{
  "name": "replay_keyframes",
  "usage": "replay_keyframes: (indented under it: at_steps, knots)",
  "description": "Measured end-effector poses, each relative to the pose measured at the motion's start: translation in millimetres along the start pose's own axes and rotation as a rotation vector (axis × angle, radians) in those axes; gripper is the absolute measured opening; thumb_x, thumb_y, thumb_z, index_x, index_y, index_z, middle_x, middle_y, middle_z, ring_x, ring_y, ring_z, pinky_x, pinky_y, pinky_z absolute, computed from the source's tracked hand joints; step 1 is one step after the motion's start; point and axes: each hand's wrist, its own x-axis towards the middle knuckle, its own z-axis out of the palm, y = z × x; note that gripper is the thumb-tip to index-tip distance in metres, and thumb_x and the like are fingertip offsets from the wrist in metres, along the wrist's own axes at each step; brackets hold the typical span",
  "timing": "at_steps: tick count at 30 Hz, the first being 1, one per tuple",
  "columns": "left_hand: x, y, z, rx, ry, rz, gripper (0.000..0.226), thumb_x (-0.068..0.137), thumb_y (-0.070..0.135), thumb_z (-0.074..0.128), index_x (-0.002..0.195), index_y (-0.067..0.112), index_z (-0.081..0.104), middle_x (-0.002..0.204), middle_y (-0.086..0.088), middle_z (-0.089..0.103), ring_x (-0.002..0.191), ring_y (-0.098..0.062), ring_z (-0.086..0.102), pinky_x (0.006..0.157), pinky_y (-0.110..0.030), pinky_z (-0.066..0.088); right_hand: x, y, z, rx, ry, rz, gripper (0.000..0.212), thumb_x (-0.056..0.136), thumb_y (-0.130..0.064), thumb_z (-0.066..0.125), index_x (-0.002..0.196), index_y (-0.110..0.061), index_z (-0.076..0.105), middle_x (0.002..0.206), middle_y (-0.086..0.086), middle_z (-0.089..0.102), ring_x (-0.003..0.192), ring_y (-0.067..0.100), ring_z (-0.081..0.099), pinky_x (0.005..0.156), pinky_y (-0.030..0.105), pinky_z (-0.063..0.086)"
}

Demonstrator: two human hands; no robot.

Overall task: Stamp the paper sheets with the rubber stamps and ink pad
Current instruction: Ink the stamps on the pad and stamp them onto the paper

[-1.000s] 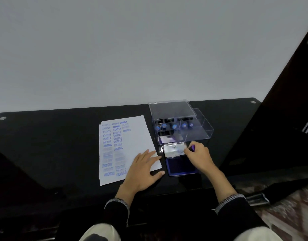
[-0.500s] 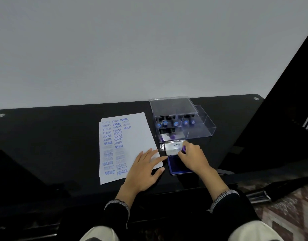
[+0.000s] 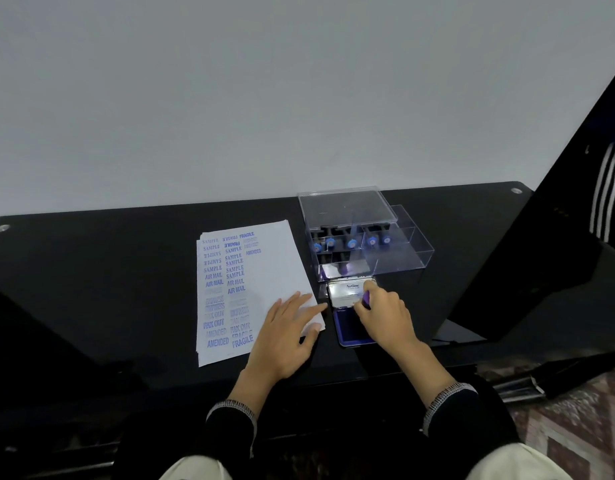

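Observation:
A stack of white paper sheets (image 3: 264, 271) lies on the black table, its left half covered with blue stamped words. My left hand (image 3: 285, 337) rests flat on the stack's lower right corner, fingers spread. To the right sits the open ink pad (image 3: 347, 327), its silver lid (image 3: 347, 292) folded back. My right hand (image 3: 385, 313) is over the blue pad, fingers closed on a purple-handled rubber stamp (image 3: 366, 299). Behind the pad, a clear plastic box (image 3: 396, 251) holds several more blue-capped stamps (image 3: 351, 242).
The glossy black table (image 3: 126, 271) runs up to a white wall. A tall black panel (image 3: 559, 237) leans at the right. The table's front edge is just below my wrists; patterned floor (image 3: 576, 427) shows at lower right.
My right hand with the stamp has shifted slightly left and toward me over the ink pad. My left hand stays on the paper. The camera has tilted a little.

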Motion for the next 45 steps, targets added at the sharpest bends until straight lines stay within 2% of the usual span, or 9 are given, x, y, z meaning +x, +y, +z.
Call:
replay_keyframes:
  at_steps: [2, 8, 11, 16, 20, 26, 32, 39, 45]
  knots:
    - [-1, -1, 1, -0.023, 0.114, -0.059, 0.048, 0.099, 0.045, 0.023, 0.139, 0.034, 0.046, 0.151, 0.010, 0.039, 0.146, -0.006, 0.018, 0.119, -0.027, -0.001, -2, -1, 2, -0.051, 0.014, -0.022, 0.016, 0.093, -0.021, 0.050, 0.084, -0.015, 0.038, 0.073, 0.003, 0.050, 0.070, 0.028, 0.048, 0.061, 0.033, 0.036]
    - [5, -17, -13, -0.039, 0.425, -0.444, 0.027, 0.098, 0.019, 0.048, 0.122, 0.023, 0.059, 0.139, 0.002, 0.052, 0.142, -0.018, 0.032, 0.121, -0.046, 0.013, -3, 1, 5, -0.022, 0.036, -0.002, 0.018, 0.093, -0.019, 0.050, 0.081, -0.015, 0.037, 0.070, 0.004, 0.049, 0.068, 0.028, 0.048, 0.059, 0.032, 0.035]
    - [9, -33, -26, 0.019, 0.465, -0.647, 0.034, 0.094, 0.019, 0.051, 0.128, 0.020, 0.055, 0.146, -0.006, 0.045, 0.145, -0.026, 0.024, 0.119, -0.048, 0.006, -4, 0, 5, -0.029, 0.037, -0.002, 0.017, 0.093, -0.019, 0.049, 0.083, -0.015, 0.037, 0.071, 0.004, 0.049, 0.068, 0.028, 0.048, 0.059, 0.032, 0.035]
    - [7, -55, -43, 0.011, 0.415, -0.906, 0.060, 0.091, 0.040, 0.057, 0.142, 0.013, 0.040, 0.155, -0.017, 0.029, 0.148, -0.034, 0.009, 0.119, -0.053, -0.001, -8, 0, 9, -0.055, 0.081, -0.003, 0.016, 0.095, -0.020, 0.048, 0.085, -0.016, 0.037, 0.070, 0.003, 0.049, 0.066, 0.027, 0.048, 0.058, 0.031, 0.034]
    - [5, -63, -46, -0.035, 0.397, -0.914, 0.064, 0.088, 0.048, 0.058, 0.140, 0.015, 0.041, 0.151, -0.011, 0.036, 0.147, -0.031, 0.015, 0.118, -0.054, -0.001, -4, 0, 8, 0.006, 0.079, 0.025, 0.019, 0.092, -0.019, 0.051, 0.078, -0.016, 0.038, 0.064, 0.001, 0.046, 0.064, 0.026, 0.049, 0.056, 0.031, 0.034]
    - [-5, -67, -40, 0.013, 0.367, -0.838, 0.062, 0.088, 0.050, 0.057, 0.139, 0.017, 0.043, 0.151, -0.004, 0.034, 0.147, -0.028, 0.016, 0.118, -0.053, 0.000, -13, -2, 9, -0.106, 0.106, -0.008, 0.015, 0.097, -0.023, 0.046, 0.088, -0.017, 0.036, 0.068, 0.000, 0.049, 0.064, 0.024, 0.047, 0.058, 0.030, 0.034]
    - [-7, -68, -40, 0.024, 0.357, -0.817, 0.062, 0.089, 0.051, 0.056, 0.140, 0.017, 0.043, 0.152, -0.004, 0.034, 0.147, -0.028, 0.016, 0.119, -0.053, 0.001, -2, -2, 7, -0.042, 0.075, 0.022, 0.022, 0.092, -0.020, 0.052, 0.076, -0.017, 0.037, 0.065, 0.000, 0.048, 0.063, 0.024, 0.049, 0.055, 0.030, 0.032]
    - [-8, -68, -38, 0.046, 0.344, -0.811, 0.061, 0.091, 0.050, 0.054, 0.141, 0.017, 0.043, 0.154, -0.004, 0.032, 0.148, -0.029, 0.015, 0.119, -0.053, 0.000, -15, 1, 14, -0.052, 0.142, 0.005, 0.017, 0.095, -0.021, 0.050, 0.085, -0.016, 0.037, 0.065, 0.005, 0.051, 0.062, 0.027, 0.050, 0.055, 0.032, 0.036]
    - [-8, -69, -37, 0.049, 0.344, -0.803, 0.060, 0.091, 0.050, 0.054, 0.140, 0.017, 0.044, 0.154, -0.004, 0.032, 0.148, -0.029, 0.015, 0.118, -0.054, 0.001, -2, -2, 8, -0.073, 0.080, 0.020, 0.019, 0.092, -0.020, 0.051, 0.079, -0.016, 0.038, 0.069, 0.003, 0.052, 0.064, 0.025, 0.050, 0.056, 0.031, 0.035]
